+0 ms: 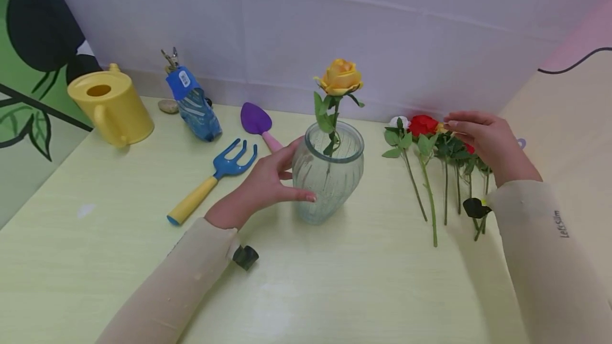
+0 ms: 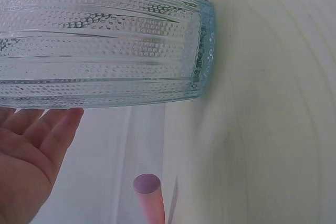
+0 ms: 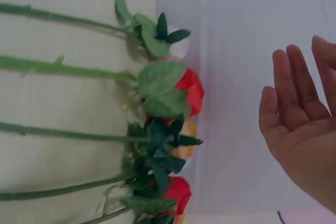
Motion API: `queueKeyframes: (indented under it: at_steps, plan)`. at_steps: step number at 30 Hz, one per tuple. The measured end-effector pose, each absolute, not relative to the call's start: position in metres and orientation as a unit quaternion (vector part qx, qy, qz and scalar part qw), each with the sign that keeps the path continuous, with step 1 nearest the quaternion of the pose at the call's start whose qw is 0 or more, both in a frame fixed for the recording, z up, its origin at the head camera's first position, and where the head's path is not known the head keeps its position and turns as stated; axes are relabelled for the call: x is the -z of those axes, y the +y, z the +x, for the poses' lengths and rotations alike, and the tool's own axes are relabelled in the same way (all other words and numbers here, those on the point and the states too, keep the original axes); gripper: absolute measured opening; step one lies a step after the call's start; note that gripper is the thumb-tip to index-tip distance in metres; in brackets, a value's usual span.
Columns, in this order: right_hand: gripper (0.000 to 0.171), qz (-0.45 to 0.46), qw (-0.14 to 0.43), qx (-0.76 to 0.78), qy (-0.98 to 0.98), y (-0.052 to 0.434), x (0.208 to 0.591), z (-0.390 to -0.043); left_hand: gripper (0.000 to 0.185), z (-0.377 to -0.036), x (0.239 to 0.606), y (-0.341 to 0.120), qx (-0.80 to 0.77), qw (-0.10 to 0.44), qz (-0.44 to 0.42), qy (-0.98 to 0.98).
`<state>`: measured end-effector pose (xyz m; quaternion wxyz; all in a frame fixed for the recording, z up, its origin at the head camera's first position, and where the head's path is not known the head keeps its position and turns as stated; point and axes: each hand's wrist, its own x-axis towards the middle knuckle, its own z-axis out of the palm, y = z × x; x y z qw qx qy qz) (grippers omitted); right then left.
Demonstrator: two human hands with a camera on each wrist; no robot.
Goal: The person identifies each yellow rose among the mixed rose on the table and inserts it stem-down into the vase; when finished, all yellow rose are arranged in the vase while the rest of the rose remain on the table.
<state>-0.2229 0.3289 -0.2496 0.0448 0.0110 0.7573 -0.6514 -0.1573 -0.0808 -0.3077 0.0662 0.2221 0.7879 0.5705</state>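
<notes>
Steadying the vase (image 1: 328, 179) at frame centre, our left hand (image 1: 268, 182) cups it; our right hand (image 1: 483, 139), fingers relaxed, hovers over the roses (image 1: 430, 137).

Bright, even light with soft shadows; head view bends at its edges, wrist views slightly soft.

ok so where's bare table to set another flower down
Free: the near table in front of the vase, between both sleeves, and the near left corner below the fork. Crowded: the row of roses under the right hand.
</notes>
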Motion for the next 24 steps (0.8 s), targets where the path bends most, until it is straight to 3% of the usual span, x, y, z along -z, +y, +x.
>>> queueKeyframes:
  at_steps: [5, 9, 14, 21, 24]
  plan:
    - [0.023, 0.083, 0.067, 0.604, 0.790, 0.354, 0.275, -0.227, 0.100, -0.158, 0.309, -0.081, -0.571, 0.064, 0.224, 0.788]
    - [0.007, 0.123, 0.089, 0.613, 0.776, 0.367, 0.293, -0.229, 0.100, -0.158, 0.309, -0.081, -0.573, 0.063, 0.226, 0.785]
    - [0.007, 0.150, 0.097, 0.607, 0.774, 0.377, 0.311, -0.228, 0.100, -0.159, 0.310, -0.081, -0.577, 0.065, 0.226, 0.782]
    - [0.047, 0.132, 0.108, 0.462, 0.870, 0.376, 0.329, -0.231, 0.100, -0.158, 0.309, -0.081, -0.576, 0.062, 0.231, 0.782]
    - [0.050, 0.131, 0.114, 0.430, 0.886, 0.372, 0.334, -0.235, 0.100, -0.158, 0.309, -0.081, -0.574, 0.062, 0.228, 0.784]
